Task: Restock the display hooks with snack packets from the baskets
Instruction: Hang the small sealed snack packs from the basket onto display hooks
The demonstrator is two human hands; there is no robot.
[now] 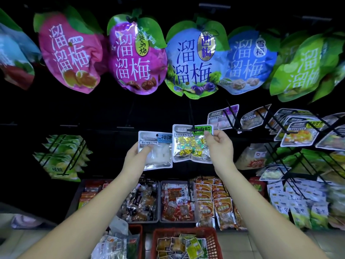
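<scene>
Found the left hand (pixel 139 155) raised before the dark display wall, its fingers and thumb pinching the lower left edge of a silver-bordered clear packet of white sweets with a blue label (pixel 155 149). Found the right hand (pixel 218 144) level with it, fingers clamped on the upper right corner of a silver-bordered clear packet of gold-wrapped pieces with a green label (pixel 192 143). Noted both packets upright and side by side, facing edges meeting. Noted the green-labelled packet's top edge at the tip of a black wire display hook (pixel 194 126); could not tell whether threaded onto it. Recorded a red plastic mesh basket (pixel 212 238) on the tiled floor (pixel 261 243) below the right forearm, loose packets inside, and a second red basket (pixel 139 234) to its left, also filled. Recorded grey plastic bins (pixel 160 202) of snacks behind these. Recorded large fruit-shaped foil bags (pixel 192 60) hanging in a row overhead.
</scene>
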